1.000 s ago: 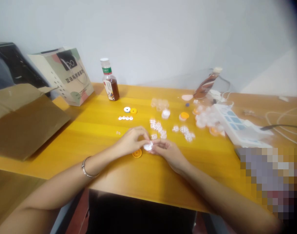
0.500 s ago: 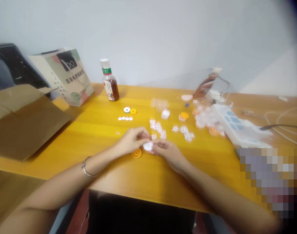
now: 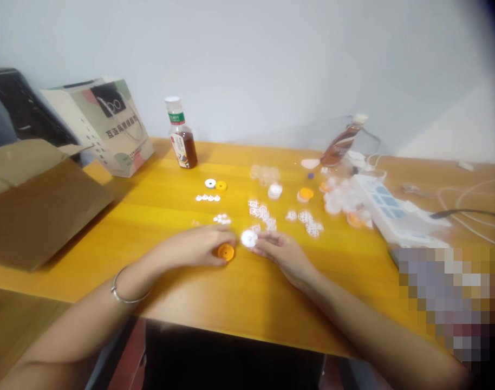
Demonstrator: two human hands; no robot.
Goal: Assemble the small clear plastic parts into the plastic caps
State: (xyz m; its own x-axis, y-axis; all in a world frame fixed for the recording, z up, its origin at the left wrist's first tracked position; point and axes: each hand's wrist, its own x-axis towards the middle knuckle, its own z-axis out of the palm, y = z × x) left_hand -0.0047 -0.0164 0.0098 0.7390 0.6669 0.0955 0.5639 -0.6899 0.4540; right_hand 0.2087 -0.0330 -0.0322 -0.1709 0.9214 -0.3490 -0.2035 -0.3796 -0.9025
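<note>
At centre, my right hand [image 3: 280, 250] pinches a white disc [image 3: 248, 238]; whether my left hand [image 3: 202, 246] grips the orange disc [image 3: 226, 252], I can't tell.

Yellow-brown wooden tabletop [image 3: 239, 303] is showing a smooth, slightly glossy finish. White round plastic disc [image 3: 249, 239] and orange round plastic disc [image 3: 226, 252] are appearing smooth; brown cardboard box [image 3: 48, 206] is looking matt.
</note>
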